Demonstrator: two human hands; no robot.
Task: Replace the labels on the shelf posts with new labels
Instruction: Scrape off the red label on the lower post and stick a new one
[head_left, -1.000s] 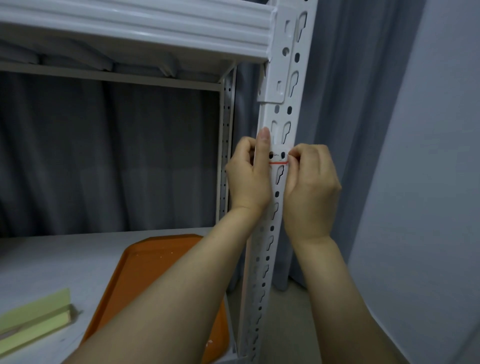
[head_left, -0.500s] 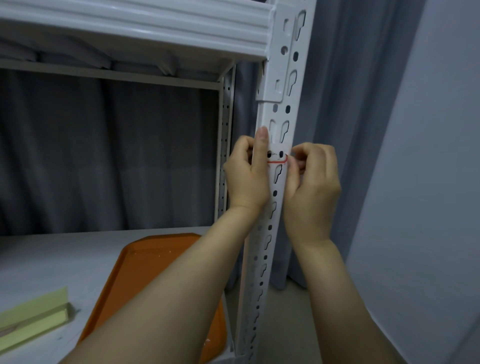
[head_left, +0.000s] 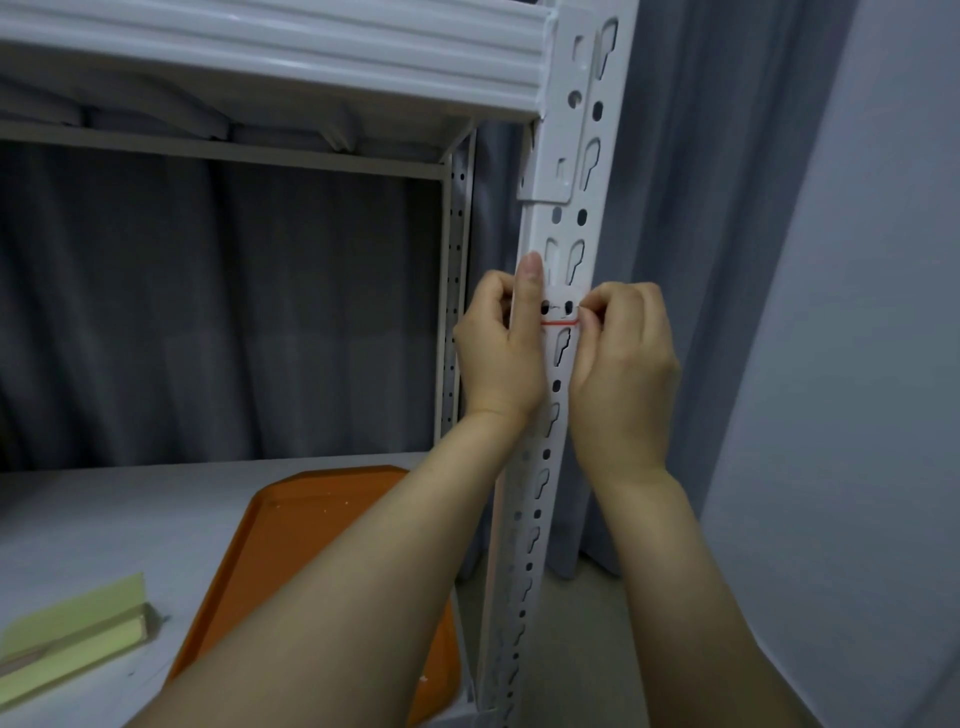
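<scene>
A white perforated shelf post (head_left: 563, 223) rises through the middle of the view. On it, at hand height, sits a small white label with a red line (head_left: 560, 315). My left hand (head_left: 501, 353) rests against the post's left edge, its index finger stretched up along the metal beside the label. My right hand (head_left: 621, 364) is at the post's right edge, thumb and forefinger pinching the label's right end. Most of the label lies flat on the post between the two hands.
An orange tray (head_left: 291, 551) lies on the grey shelf board (head_left: 104, 519) below. A pale green pad (head_left: 78, 639) sits at the lower left. A white shelf beam (head_left: 270, 57) runs overhead. Grey curtains (head_left: 701, 260) hang behind, with a plain wall (head_left: 857, 364) on the right.
Both hands stay at the same spot on the post. The right fingers have shifted slightly at the label's right end; the view has drifted a little.
</scene>
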